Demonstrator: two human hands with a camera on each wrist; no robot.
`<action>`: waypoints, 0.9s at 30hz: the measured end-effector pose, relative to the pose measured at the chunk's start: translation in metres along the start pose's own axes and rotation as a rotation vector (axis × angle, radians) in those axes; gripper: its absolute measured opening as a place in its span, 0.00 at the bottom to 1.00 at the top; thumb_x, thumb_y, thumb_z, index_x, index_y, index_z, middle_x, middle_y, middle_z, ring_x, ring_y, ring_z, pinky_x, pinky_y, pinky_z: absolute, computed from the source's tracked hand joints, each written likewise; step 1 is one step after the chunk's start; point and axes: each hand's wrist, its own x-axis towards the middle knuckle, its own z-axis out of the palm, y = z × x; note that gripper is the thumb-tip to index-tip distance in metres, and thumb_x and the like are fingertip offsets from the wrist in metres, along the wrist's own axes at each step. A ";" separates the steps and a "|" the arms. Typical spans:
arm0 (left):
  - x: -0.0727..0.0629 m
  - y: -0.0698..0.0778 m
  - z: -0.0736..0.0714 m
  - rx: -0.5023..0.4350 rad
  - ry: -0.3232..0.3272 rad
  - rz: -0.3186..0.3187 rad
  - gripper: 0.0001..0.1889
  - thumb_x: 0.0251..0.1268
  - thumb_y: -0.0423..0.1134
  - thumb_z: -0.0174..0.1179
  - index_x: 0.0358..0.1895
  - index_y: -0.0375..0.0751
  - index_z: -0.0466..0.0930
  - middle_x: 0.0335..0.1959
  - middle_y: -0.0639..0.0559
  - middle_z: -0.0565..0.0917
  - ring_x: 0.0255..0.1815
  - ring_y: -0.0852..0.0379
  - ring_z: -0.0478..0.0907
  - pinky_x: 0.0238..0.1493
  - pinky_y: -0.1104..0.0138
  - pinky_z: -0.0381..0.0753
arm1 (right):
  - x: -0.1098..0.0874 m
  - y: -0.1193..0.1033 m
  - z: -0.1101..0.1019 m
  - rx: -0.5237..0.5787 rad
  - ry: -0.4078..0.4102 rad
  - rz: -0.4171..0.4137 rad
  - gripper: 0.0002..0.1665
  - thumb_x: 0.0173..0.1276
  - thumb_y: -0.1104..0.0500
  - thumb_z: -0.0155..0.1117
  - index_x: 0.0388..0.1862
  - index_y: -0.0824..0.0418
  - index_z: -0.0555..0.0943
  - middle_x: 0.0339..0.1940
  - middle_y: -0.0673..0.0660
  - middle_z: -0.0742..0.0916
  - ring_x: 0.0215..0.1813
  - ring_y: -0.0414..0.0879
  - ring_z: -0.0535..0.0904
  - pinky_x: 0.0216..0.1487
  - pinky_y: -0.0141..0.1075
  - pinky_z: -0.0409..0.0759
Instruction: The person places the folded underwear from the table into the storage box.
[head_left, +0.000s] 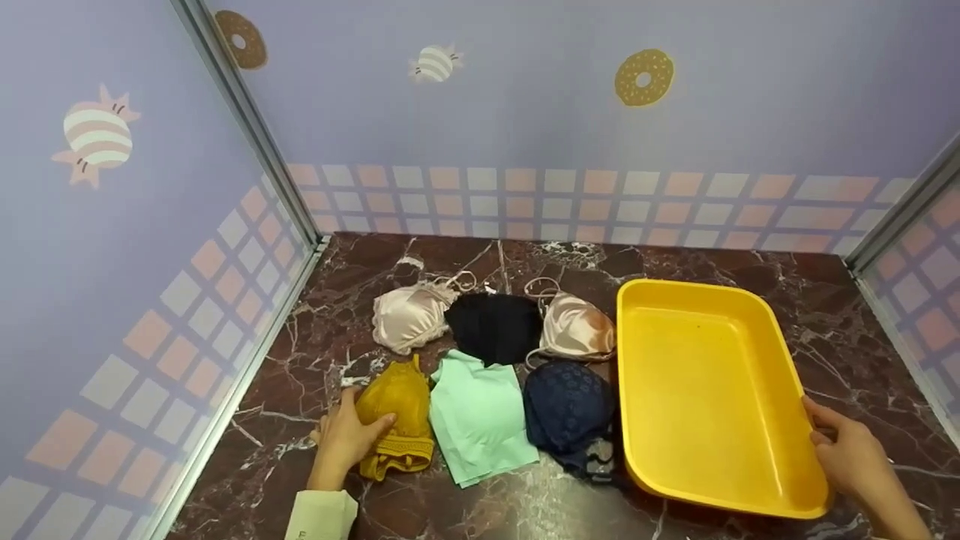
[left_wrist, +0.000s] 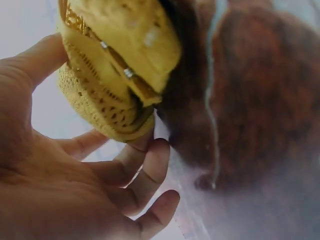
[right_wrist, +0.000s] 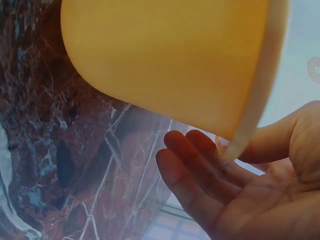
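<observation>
My left hand [head_left: 349, 435] holds a mustard-yellow bra [head_left: 401, 405] at the near left, thumb on one side and fingers on the other; the left wrist view shows its perforated band [left_wrist: 107, 107] between them. At the right, my right hand [head_left: 847, 446] grips the rim of a yellow plastic tub [head_left: 709, 289], which stands on the tabletop with nothing inside. In the right wrist view, the fingers [right_wrist: 190, 170] lie under the rim, beside the tub's outer wall. A mint-green bra top [head_left: 484, 420] lies just right of the mustard bra.
Between the mint top and tub lies a navy lace bra [head_left: 566, 409]. Behind are a cream satin bra [head_left: 409, 319], a black one [head_left: 496, 326] and a champagne satin one [head_left: 574, 326] against the tub. Patterned panels [head_left: 487, 112] enclose the dark marble tabletop [head_left: 292, 390].
</observation>
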 end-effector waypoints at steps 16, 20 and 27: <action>0.001 0.001 -0.010 -0.182 0.061 0.119 0.30 0.56 0.43 0.68 0.62 0.43 0.70 0.57 0.33 0.74 0.55 0.32 0.71 0.52 0.42 0.67 | 0.004 0.003 0.002 -0.019 0.013 0.001 0.33 0.67 0.69 0.50 0.70 0.71 0.55 0.55 0.79 0.73 0.42 0.59 0.77 0.32 0.38 0.75; 0.001 0.005 -0.012 -0.225 0.091 0.148 0.26 0.55 0.39 0.68 0.59 0.42 0.73 0.54 0.34 0.77 0.52 0.35 0.74 0.50 0.45 0.70 | 0.005 0.005 0.000 -0.006 0.000 0.042 0.34 0.68 0.68 0.50 0.70 0.70 0.54 0.55 0.79 0.73 0.44 0.60 0.77 0.33 0.40 0.77; -0.006 0.009 -0.017 -0.321 0.185 0.227 0.25 0.55 0.35 0.69 0.57 0.41 0.75 0.54 0.41 0.79 0.52 0.41 0.75 0.51 0.49 0.71 | 0.006 0.009 0.000 0.003 -0.013 0.045 0.34 0.69 0.68 0.49 0.71 0.67 0.52 0.59 0.80 0.69 0.48 0.64 0.75 0.34 0.39 0.76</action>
